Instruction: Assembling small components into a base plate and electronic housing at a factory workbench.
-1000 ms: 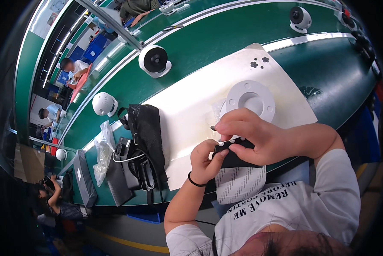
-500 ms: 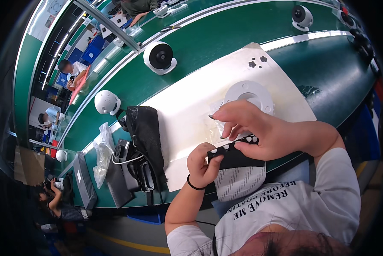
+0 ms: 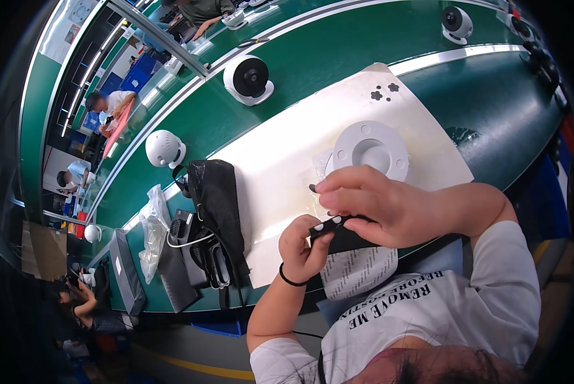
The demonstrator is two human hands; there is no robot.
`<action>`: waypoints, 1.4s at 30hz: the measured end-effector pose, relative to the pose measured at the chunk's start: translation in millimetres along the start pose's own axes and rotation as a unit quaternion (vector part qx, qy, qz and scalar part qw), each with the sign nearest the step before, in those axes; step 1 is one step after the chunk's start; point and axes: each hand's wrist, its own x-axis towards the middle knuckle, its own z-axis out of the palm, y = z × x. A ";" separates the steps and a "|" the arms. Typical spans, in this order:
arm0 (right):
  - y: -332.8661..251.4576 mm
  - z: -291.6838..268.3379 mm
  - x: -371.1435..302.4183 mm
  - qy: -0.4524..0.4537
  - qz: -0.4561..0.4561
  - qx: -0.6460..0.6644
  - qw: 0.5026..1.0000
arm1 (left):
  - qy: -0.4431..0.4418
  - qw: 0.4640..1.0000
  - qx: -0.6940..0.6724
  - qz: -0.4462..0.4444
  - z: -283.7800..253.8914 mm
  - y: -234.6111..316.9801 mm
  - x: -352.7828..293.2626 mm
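My left hand (image 3: 305, 246) pinches the left end of a black sheet (image 3: 347, 239) between thumb and fingers. White round spots line its upper edge, and a printed white paper backing (image 3: 361, 272) hangs below it. My right hand (image 3: 376, 201) bends over the same sheet, its thumb on the black surface and its fingers curled above. At its index fingertip a small dark spot shows; I cannot tell whether it is a loose piece or a nail. Just beyond that hand, a round white base (image 3: 397, 151) with a recessed centre lies on the white mat (image 3: 287, 153).
Left of the mat are a black bag (image 3: 216, 198), a clear plastic bag (image 3: 152, 233) and grey boxes (image 3: 128, 272). White round devices with black fronts (image 3: 250, 78) stand on the green line (image 3: 338, 57) beyond. Small black flower-shaped pieces (image 3: 384, 93) lie on the mat's far corner. Other people work at far left.
My right hand has shifted left and slightly down along the black sheet, covering more of its white spots. My left hand keeps its hold. The white devices on the line have moved slightly right.
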 end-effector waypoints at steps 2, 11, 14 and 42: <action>-1.0 -0.9 -0.3 -0.004 0.035 0.045 0.998 | -0.005 1.000 0.003 0.015 -0.7 -1.9 0.5; 3.0 1.2 -1.2 0.042 -0.033 -0.014 0.998 | -0.012 1.000 0.010 0.016 0.3 -3.4 -0.1; 5.8 2.6 -1.8 0.038 -0.047 0.004 0.998 | -0.015 1.000 0.020 0.003 -0.1 -1.0 -1.0; 32.8 -58.0 11.1 0.078 0.196 0.017 0.977 | -0.069 0.997 -0.034 -0.002 7.4 0.5 24.9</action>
